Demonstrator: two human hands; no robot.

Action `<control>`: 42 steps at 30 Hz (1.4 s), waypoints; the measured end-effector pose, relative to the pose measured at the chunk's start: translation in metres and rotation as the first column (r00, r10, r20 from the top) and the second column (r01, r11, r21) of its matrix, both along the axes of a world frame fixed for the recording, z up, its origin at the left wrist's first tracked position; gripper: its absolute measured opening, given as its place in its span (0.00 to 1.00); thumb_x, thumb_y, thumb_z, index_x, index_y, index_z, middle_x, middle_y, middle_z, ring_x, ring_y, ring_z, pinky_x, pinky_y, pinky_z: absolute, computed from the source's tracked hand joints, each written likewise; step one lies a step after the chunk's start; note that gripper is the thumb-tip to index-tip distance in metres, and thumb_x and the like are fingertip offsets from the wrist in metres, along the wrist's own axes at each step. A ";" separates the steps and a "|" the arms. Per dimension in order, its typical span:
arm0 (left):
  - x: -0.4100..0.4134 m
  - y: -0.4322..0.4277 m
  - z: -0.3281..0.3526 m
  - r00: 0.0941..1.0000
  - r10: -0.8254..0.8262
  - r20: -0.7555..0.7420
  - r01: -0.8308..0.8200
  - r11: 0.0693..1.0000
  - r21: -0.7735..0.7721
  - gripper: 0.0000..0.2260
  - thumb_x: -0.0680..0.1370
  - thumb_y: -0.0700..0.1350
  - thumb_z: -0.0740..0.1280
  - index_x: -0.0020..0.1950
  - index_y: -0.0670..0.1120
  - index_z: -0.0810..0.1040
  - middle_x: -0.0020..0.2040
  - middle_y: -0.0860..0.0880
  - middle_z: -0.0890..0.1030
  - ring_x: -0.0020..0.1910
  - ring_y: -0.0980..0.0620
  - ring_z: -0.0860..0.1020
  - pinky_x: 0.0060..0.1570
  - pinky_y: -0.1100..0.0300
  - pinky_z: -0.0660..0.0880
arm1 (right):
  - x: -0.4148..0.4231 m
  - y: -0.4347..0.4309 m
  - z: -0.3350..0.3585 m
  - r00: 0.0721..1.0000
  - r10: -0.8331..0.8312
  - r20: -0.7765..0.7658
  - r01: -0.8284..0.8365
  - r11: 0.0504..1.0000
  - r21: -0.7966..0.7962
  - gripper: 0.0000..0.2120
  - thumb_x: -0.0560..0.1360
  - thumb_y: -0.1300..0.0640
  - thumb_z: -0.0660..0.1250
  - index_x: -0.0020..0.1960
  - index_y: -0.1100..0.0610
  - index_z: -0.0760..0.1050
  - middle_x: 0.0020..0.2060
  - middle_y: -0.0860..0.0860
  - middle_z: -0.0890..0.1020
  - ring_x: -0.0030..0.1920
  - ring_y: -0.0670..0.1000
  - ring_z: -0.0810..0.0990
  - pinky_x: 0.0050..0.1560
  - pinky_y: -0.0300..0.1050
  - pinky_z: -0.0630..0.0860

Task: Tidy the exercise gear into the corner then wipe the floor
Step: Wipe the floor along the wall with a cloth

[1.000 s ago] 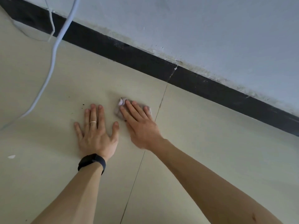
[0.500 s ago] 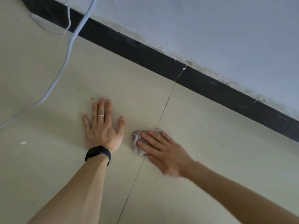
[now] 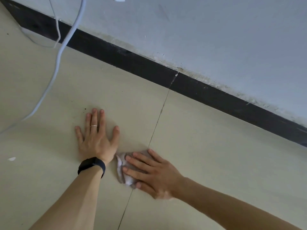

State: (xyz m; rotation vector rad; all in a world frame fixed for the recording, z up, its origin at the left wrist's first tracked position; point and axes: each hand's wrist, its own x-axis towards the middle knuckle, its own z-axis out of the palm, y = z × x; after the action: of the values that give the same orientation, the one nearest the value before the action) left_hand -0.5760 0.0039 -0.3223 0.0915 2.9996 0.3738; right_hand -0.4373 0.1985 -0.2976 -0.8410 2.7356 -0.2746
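A small crumpled greyish-pink cloth (image 3: 123, 171) lies on the beige tiled floor (image 3: 216, 155), on the tile joint. My right hand (image 3: 154, 175) presses flat on top of the cloth, fingers spread and pointing left; most of the cloth is hidden under it. My left hand (image 3: 97, 138) rests palm down on the floor just left of the cloth, fingers apart, holding nothing. It wears a ring and a black wristband. No exercise gear is in view.
A black skirting board (image 3: 207, 92) runs diagonally under the pale wall (image 3: 216, 39). A white cable (image 3: 56, 67) hangs from a plug at the top and trails over the floor at left. Dark specks (image 3: 84, 110) and a white scrap (image 3: 12, 158) lie on the tiles.
My right hand has slid the cloth back toward me, from beyond the left fingertips down to beside my left wrist. The left hand has stayed planted on the floor.
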 end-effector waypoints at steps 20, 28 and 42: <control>0.023 0.018 0.011 0.983 -0.162 -0.086 0.143 0.970 -0.195 0.25 0.84 0.53 0.50 0.81 0.54 0.52 0.81 0.48 0.50 0.80 0.47 0.50 0.75 0.38 0.47 | 0.058 0.102 -0.002 0.937 -0.350 0.012 0.347 0.931 0.116 0.26 0.83 0.42 0.37 0.80 0.40 0.38 0.80 0.42 0.40 0.79 0.44 0.36 0.75 0.61 0.45; 0.085 0.121 0.013 0.945 -0.327 0.022 0.327 0.945 0.019 0.29 0.80 0.56 0.42 0.81 0.55 0.47 0.81 0.53 0.44 0.80 0.51 0.45 0.76 0.40 0.46 | 0.073 0.078 -0.004 0.873 -0.486 -0.023 0.487 0.873 0.031 0.27 0.84 0.43 0.40 0.81 0.46 0.40 0.81 0.48 0.43 0.80 0.51 0.39 0.77 0.60 0.44; 0.081 0.130 -0.004 0.958 -0.274 0.079 0.275 0.961 -0.002 0.25 0.81 0.59 0.41 0.79 0.63 0.41 0.80 0.59 0.40 0.80 0.55 0.44 0.77 0.43 0.43 | -0.018 0.108 -0.004 0.853 -0.518 0.065 0.516 0.856 0.044 0.28 0.83 0.43 0.38 0.81 0.48 0.36 0.79 0.45 0.37 0.78 0.47 0.32 0.77 0.57 0.34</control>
State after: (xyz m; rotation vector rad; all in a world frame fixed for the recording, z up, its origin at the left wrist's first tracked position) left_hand -0.4952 0.1344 -0.3265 0.4755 2.8565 0.3181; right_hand -0.4558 0.3067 -0.3020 -0.0598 2.8340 -0.3634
